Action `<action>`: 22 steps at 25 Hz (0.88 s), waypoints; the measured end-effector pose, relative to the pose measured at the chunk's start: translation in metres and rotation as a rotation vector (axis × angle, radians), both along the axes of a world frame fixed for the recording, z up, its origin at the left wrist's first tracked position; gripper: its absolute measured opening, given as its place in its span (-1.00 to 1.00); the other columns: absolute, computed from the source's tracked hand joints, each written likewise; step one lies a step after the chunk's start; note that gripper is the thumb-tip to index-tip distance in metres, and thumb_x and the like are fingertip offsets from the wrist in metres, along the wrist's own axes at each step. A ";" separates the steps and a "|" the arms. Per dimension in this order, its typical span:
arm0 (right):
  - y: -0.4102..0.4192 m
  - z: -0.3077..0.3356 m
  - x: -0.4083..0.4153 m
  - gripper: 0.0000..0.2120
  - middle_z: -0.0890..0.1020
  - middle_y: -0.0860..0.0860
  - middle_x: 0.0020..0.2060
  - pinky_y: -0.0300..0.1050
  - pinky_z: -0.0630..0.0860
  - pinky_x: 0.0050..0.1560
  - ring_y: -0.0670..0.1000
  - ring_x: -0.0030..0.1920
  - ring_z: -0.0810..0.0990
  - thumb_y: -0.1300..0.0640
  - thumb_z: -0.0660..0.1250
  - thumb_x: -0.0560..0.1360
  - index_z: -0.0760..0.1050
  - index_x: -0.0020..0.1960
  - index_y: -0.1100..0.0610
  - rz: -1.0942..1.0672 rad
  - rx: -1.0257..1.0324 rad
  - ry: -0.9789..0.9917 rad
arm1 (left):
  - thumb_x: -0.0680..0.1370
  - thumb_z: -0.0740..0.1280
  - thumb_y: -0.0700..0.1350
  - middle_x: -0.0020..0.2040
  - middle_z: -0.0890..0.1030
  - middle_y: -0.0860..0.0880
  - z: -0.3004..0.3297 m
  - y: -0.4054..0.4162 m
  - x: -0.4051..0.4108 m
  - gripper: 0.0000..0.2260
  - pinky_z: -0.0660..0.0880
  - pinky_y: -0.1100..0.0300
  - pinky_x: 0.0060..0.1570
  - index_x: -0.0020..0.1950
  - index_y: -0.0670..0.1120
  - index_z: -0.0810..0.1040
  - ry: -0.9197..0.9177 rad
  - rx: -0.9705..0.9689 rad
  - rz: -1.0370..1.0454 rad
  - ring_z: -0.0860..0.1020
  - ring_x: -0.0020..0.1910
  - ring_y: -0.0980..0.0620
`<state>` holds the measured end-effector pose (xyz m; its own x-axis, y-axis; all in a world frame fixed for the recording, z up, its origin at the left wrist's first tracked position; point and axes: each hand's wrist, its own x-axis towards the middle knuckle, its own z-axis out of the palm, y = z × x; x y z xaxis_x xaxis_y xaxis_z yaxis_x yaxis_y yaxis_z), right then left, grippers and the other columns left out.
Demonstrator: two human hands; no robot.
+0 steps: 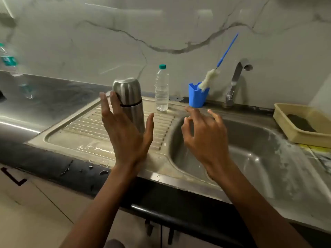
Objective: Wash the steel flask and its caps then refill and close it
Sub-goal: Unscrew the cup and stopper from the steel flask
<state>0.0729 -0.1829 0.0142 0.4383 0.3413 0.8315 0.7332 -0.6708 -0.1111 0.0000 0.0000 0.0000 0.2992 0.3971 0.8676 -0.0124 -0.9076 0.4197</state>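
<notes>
The steel flask [130,102] stands upright on the ribbed drainboard [75,138], its steel cap on and a black ring around its upper part. My left hand [123,129] is spread open just in front of it, fingertips near its left side, thumb to its right; I cannot tell if it touches. My right hand [206,136] hovers wet and open over the sink bowl [250,158], holding nothing. A clear plastic water bottle [162,88] with a green cap stands behind the flask to the right.
A blue cup [198,96] holds a bottle brush [211,77] with a blue handle. The tap [236,79] rises behind the bowl. A yellow tray [304,122] sits at the right. Another bottle [8,59] stands at the far left on the dark counter.
</notes>
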 end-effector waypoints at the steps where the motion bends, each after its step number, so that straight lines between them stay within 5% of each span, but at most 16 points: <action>1: 0.000 0.000 -0.002 -0.72 0.72 0.09 -0.20 0.19 0.50 0.34 0.09 -0.19 0.69 0.16 0.35 0.57 0.56 0.27 0.18 -0.006 0.014 -0.002 | 0.55 0.49 0.09 0.59 0.18 -0.25 -0.003 0.000 0.000 -0.09 0.34 -0.24 0.45 0.64 -0.15 -0.04 -0.004 -0.120 -0.053 0.27 0.55 -0.22; 3: -0.003 0.001 -0.011 -0.71 0.72 0.09 -0.19 0.19 0.49 0.35 0.10 -0.17 0.69 0.16 0.35 0.57 0.55 0.28 0.17 -0.016 0.027 0.019 | 0.54 0.50 0.03 0.53 0.30 -0.14 -0.001 -0.003 -0.004 -0.08 0.47 -0.01 0.37 0.67 -0.07 -0.06 0.014 -0.324 -0.149 0.41 0.42 -0.01; 5: -0.008 0.004 -0.022 -0.71 0.71 0.08 -0.19 0.20 0.50 0.34 0.11 -0.16 0.68 0.17 0.33 0.57 0.53 0.29 0.16 -0.013 -0.001 0.054 | 0.53 0.52 -0.04 0.47 0.37 -0.14 0.004 -0.007 -0.009 -0.10 0.34 0.50 0.26 0.67 -0.09 -0.01 0.003 -0.345 -0.182 0.37 0.29 0.23; 7: -0.017 0.008 -0.029 -0.66 0.71 0.07 -0.13 0.18 0.51 0.32 0.10 -0.11 0.67 0.15 0.30 0.59 0.48 0.35 0.14 0.020 -0.030 0.142 | 0.51 0.54 -0.13 0.42 0.40 -0.19 0.008 -0.008 -0.014 -0.11 0.23 0.69 0.10 0.66 -0.15 0.03 0.000 -0.333 -0.218 0.31 0.20 0.33; 12: -0.046 0.028 -0.030 -0.39 0.55 0.00 0.36 0.01 0.44 0.36 0.03 0.35 0.51 -0.02 0.37 0.59 0.22 0.57 -0.06 0.166 -0.081 0.542 | 0.47 0.57 -0.04 0.40 0.43 -0.13 0.012 -0.030 -0.008 -0.07 0.34 0.43 0.20 0.67 -0.11 0.08 0.096 -0.272 -0.378 0.41 0.26 0.16; 17: -0.077 0.034 -0.012 -0.05 0.36 -0.10 0.54 0.04 0.39 0.46 -0.08 0.50 0.34 -0.20 0.58 0.39 0.08 0.59 -0.25 0.294 -0.108 0.788 | 0.43 0.61 0.10 0.35 0.55 0.01 0.039 -0.074 0.024 -0.13 0.57 0.07 0.25 0.61 0.00 0.21 0.079 -0.329 -0.667 0.57 0.28 0.10; 19: -0.083 0.034 -0.003 0.02 0.39 -0.18 0.48 -0.03 0.43 0.41 -0.12 0.44 0.39 -0.17 0.60 0.37 0.02 0.61 -0.22 0.316 -0.095 0.840 | 0.43 0.61 0.05 0.24 0.57 0.16 0.051 -0.098 0.041 -0.17 0.60 0.21 0.16 0.58 0.01 0.23 0.078 -0.400 -0.775 0.59 0.18 0.25; 22: -0.087 0.037 0.019 -0.07 0.52 -0.31 0.15 -0.30 0.54 0.13 -0.29 0.08 0.58 0.01 0.59 0.43 0.09 0.59 -0.11 0.338 0.099 0.892 | 0.42 0.61 0.04 0.15 0.57 0.21 0.064 -0.129 0.064 -0.21 0.60 0.25 0.11 0.53 0.05 0.26 0.096 -0.517 -0.896 0.61 0.12 0.28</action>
<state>0.0918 -0.2695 0.0512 0.8151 0.5122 0.2708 0.5042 -0.3969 -0.7669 0.0640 -0.1293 0.0639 0.7268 0.3120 0.6119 -0.5399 -0.2913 0.7897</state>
